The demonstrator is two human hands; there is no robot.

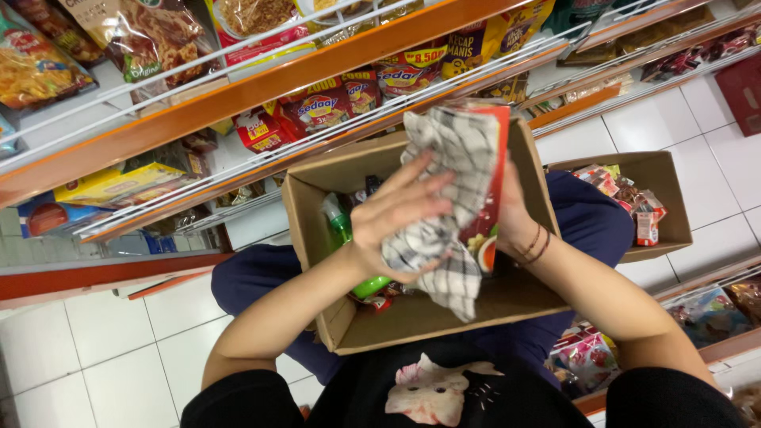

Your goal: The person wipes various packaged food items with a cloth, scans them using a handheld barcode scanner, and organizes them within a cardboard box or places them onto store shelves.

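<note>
My left hand [396,218] presses a black-and-white checked cloth [452,198] flat against a red food packet [493,190]. My right hand [515,214] grips that packet from behind, with a thin bracelet at the wrist. Both hands hover above an open cardboard box [317,198] resting on my lap. Inside the box lies a green spray bottle [342,230] among small packets.
Orange-edged wire shelves [261,79] with snack and noodle packets run across the top. A second cardboard box [674,198] of packets stands on the white tiled floor at the right. More packets lie on a low shelf [713,317] at the lower right.
</note>
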